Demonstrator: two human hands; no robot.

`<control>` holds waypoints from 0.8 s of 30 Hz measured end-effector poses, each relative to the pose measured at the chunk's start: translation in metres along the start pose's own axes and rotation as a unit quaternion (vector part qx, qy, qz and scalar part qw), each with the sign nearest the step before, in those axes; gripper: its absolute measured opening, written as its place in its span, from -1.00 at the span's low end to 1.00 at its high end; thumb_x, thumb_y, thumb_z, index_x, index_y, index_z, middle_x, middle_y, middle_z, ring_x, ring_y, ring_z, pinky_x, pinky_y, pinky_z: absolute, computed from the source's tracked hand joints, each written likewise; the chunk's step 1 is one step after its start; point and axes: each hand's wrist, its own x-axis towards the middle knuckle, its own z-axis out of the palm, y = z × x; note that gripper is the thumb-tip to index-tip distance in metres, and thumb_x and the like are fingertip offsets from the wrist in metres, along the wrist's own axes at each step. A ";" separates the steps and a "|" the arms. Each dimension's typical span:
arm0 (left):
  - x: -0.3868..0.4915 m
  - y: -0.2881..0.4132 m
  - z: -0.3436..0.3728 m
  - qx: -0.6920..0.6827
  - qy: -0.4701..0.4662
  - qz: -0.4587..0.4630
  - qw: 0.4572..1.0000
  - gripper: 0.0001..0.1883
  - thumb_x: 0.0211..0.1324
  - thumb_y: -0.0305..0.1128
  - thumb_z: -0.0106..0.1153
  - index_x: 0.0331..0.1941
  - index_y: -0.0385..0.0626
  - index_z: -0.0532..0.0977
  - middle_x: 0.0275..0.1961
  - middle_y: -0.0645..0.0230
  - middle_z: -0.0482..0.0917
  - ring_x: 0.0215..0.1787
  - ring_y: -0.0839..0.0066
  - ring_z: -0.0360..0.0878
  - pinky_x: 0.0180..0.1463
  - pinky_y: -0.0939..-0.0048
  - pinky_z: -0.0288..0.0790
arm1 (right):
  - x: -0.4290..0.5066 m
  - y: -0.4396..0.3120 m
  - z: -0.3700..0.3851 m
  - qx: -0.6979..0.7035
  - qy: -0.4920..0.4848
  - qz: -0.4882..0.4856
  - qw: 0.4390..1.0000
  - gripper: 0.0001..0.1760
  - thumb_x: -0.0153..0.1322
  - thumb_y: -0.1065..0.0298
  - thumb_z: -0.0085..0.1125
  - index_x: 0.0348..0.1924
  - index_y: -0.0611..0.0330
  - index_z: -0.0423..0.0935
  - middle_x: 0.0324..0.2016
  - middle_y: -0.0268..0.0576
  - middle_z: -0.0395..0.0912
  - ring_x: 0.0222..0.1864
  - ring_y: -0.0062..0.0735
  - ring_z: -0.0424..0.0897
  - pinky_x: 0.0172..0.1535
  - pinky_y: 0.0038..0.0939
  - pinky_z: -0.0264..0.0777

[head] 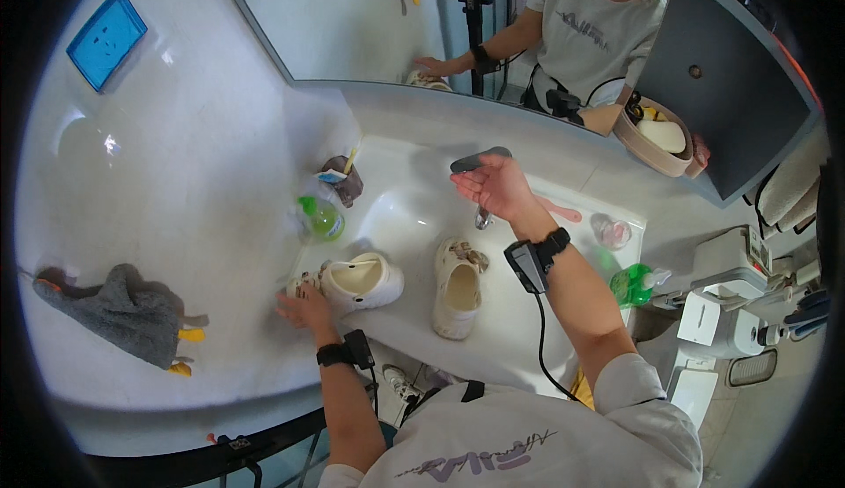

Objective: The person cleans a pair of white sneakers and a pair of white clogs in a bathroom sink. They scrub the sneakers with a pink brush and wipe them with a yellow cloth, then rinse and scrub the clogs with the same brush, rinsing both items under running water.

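Note:
A white clog [363, 281] with charms on its toe rests at the left rim of the white sink, and my left hand [307, 308] touches its toe end. The second white clog [457, 290] lies in the basin, heel towards me. My right hand [495, 186], palm up with fingers spread, is above the faucet [483, 217], at the dark grey oval faucet handle [480, 159]; whether it touches the handle is unclear. A pink-handled item [558, 209] lies behind my right wrist, its other end hidden.
Left of the sink are a green pump bottle [321, 218] and a brown cup [347, 181] with a toothbrush. At the right stand a clear cup [615, 234] and a green soap bottle [632, 285]. A mirror [343, 26] and an oval basket [653, 138] are above.

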 end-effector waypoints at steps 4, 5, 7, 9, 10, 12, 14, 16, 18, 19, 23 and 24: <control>-0.024 0.012 -0.020 0.029 0.020 0.031 0.999 -0.20 0.28 0.08 -0.08 0.43 -0.11 -0.07 0.47 -0.09 -0.08 0.48 -0.03 -0.15 0.45 0.00 -0.11 | 0.010 -0.023 0.003 0.098 0.033 -0.004 0.995 -0.42 0.44 0.17 -0.17 0.05 0.66 0.23 0.04 0.39 0.41 0.06 0.13 0.53 0.15 -0.11 0.40; -0.029 0.015 -0.028 0.027 0.071 0.119 0.990 -0.24 0.28 0.03 -0.06 0.41 -0.11 -0.03 0.46 -0.08 -0.05 0.48 -0.02 -0.12 0.44 0.00 -0.10 | 0.005 -0.027 0.003 0.105 0.031 0.005 0.994 -0.42 0.44 0.17 -0.18 0.07 0.64 0.22 0.04 0.37 0.42 0.05 0.10 0.53 0.14 -0.14 0.40; -0.044 0.022 -0.043 0.027 0.138 0.260 0.955 -0.30 0.29 -0.07 -0.02 0.39 -0.13 0.04 0.44 -0.06 0.01 0.47 0.01 -0.07 0.42 0.00 -0.07 | -0.009 -0.029 0.000 0.108 0.001 0.001 0.994 -0.41 0.45 0.17 -0.18 0.11 0.60 0.21 0.04 0.33 0.45 0.04 0.06 0.55 0.11 -0.20 0.42; -0.078 0.027 -0.048 -0.103 0.085 0.412 0.901 -0.38 0.26 -0.21 0.03 0.34 -0.16 0.14 0.38 -0.07 0.14 0.42 0.03 0.05 0.41 -0.02 -0.05 | -0.024 -0.023 -0.011 -0.051 0.005 -0.064 0.997 -0.45 0.46 0.18 -0.18 0.14 0.52 0.26 0.03 0.23 0.50 0.02 -0.04 0.57 0.09 -0.26 0.42; -0.099 0.030 -0.046 -0.173 -0.010 0.462 0.870 -0.40 0.22 -0.25 0.06 0.31 -0.15 0.20 0.36 -0.02 0.19 0.40 0.04 0.10 0.42 -0.02 -0.06 | -0.031 -0.015 -0.020 -0.131 -0.021 -0.101 0.986 -0.46 0.47 0.18 -0.17 0.15 0.48 0.29 0.03 0.17 0.52 0.01 -0.09 0.58 0.08 -0.29 0.42; -0.134 0.033 -0.036 -0.186 -0.181 0.542 0.800 -0.49 0.15 -0.30 0.12 0.21 -0.08 0.34 0.31 0.09 0.29 0.35 0.04 0.17 0.43 -0.07 -0.09 | -0.043 0.002 -0.047 -0.271 0.095 -0.212 0.934 -0.55 0.49 0.22 -0.14 0.11 0.37 0.39 -0.01 0.06 0.57 -0.01 -0.20 0.59 0.07 -0.35 0.41; -0.142 0.031 -0.025 -0.068 -0.209 0.582 0.783 -0.58 0.08 -0.29 0.14 0.08 0.01 0.47 0.29 0.18 0.33 0.34 0.09 0.20 0.43 -0.16 -0.14 | -0.051 0.021 -0.081 -0.358 0.197 -0.295 0.863 -0.66 0.49 0.32 -0.07 0.04 0.30 0.48 -0.09 -0.07 0.61 -0.06 -0.35 0.60 0.04 -0.41 0.40; -0.130 0.028 -0.014 0.060 -0.129 0.576 0.805 -0.67 0.05 -0.26 0.15 -0.04 0.08 0.55 0.30 0.24 0.33 0.35 0.17 0.20 0.43 -0.23 -0.20 | -0.061 0.039 -0.115 -0.382 0.259 -0.353 0.814 -0.74 0.49 0.44 -0.02 -0.01 0.32 0.51 -0.18 -0.13 0.63 -0.12 -0.44 0.60 0.02 -0.47 0.40; -0.109 0.020 -0.008 0.059 -0.104 0.638 0.761 -0.72 0.01 -0.24 0.18 -0.13 0.11 0.57 0.25 0.26 0.36 0.31 0.18 0.22 0.40 -0.32 -0.22 | -0.073 0.057 -0.143 -0.403 0.270 -0.377 0.789 -0.78 0.49 0.50 -0.04 -0.05 0.34 0.51 -0.23 -0.12 0.63 -0.15 -0.45 0.60 0.00 -0.49 0.41; -0.101 0.016 -0.006 0.048 -0.091 0.661 0.743 -0.75 0.00 -0.23 0.19 -0.17 0.13 0.57 0.23 0.27 0.37 0.29 0.18 0.24 0.38 -0.36 -0.22 | -0.081 0.069 -0.153 -0.407 0.285 -0.369 0.785 -0.79 0.49 0.53 -0.06 -0.07 0.34 0.52 -0.25 -0.11 0.63 -0.17 -0.44 0.61 -0.02 -0.49 0.43; -0.108 0.023 0.022 0.088 -0.023 0.598 0.796 -0.80 -0.10 -0.28 0.22 -0.31 0.08 0.52 0.13 0.37 0.41 0.17 0.14 0.30 0.30 -0.54 -0.25 | -0.104 0.114 -0.164 -0.457 0.250 -0.280 0.806 -0.78 0.49 0.53 -0.11 -0.11 0.33 0.52 -0.33 -0.12 0.64 -0.25 -0.45 0.63 -0.08 -0.50 0.46; -0.110 0.027 0.027 0.099 -0.007 0.578 0.810 -0.80 -0.11 -0.29 0.22 -0.32 0.08 0.50 0.11 0.36 0.40 0.15 0.13 0.30 0.27 -0.57 -0.25 | -0.108 0.123 -0.162 -0.448 0.242 -0.256 0.822 -0.78 0.49 0.53 -0.12 -0.11 0.33 0.52 -0.35 -0.13 0.64 -0.27 -0.46 0.63 -0.09 -0.49 0.47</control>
